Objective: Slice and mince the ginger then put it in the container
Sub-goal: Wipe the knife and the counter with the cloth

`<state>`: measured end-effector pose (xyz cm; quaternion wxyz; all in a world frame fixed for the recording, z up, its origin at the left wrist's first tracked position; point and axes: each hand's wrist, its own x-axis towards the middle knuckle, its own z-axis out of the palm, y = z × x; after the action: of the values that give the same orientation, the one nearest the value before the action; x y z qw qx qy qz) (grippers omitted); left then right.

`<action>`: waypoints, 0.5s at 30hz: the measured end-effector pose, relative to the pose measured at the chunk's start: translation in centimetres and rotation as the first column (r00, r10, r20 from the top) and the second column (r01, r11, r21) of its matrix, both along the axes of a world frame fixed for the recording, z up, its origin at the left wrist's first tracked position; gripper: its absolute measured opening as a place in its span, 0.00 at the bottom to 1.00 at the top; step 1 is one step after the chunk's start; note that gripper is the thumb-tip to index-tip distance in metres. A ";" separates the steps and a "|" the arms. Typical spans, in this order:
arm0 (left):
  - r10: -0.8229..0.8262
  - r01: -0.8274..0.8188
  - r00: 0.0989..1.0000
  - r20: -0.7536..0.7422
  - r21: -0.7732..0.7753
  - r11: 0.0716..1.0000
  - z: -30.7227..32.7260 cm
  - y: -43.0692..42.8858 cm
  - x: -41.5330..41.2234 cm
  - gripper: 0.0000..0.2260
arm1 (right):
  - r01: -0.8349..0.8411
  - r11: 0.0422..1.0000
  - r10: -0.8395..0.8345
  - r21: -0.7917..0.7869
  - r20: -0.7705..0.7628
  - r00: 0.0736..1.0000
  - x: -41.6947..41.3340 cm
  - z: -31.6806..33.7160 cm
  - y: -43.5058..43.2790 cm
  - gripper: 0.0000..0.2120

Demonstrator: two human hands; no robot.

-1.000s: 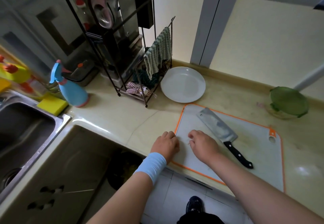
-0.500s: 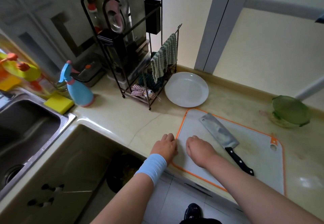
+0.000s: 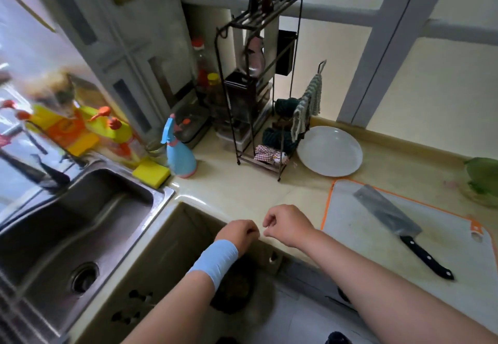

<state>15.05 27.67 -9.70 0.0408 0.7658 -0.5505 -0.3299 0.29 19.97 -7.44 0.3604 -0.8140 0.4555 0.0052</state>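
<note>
Fig.: L hand (image 3: 238,236) & R hand (image 3: 288,226), fingers curled under, contents not discernible. Steel black-handled cleaver (image 3: 388,214) on white orange-rimmed board (image 3: 361,238); green-lidded container (image 3: 482,178) cropped at frame edge.

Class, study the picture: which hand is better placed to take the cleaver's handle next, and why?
Probably the right hand. It hovers nearer the cutting board, where the cleaver lies with its black handle toward the person's right; the left hand is farther off and would have to cross over.
</note>
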 end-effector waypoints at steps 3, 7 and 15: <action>-0.017 0.017 1.000 0.009 0.063 0.998 0.1 1.8 4.5 0.12 | -0.059 0.998 0.058 -0.006 -0.045 0.997 4.3 -0.6 1.5 0.06; -0.057 0.055 0.998 0.017 0.111 0.992 0.2 3.2 8.5 0.13 | -0.058 0.998 0.057 -0.008 -0.085 0.995 7.8 -1.6 2.9 0.05; -0.047 0.047 0.999 0.006 -0.037 0.998 1.7 2.4 10.7 0.11 | 0.006 1.000 -0.006 0.001 -0.092 0.996 9.4 -0.9 3.6 0.05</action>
<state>25.79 30.02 -8.01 0.0456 0.7526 -0.5744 -0.3186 9.70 23.55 -8.35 0.3397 -0.8113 0.4739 0.0421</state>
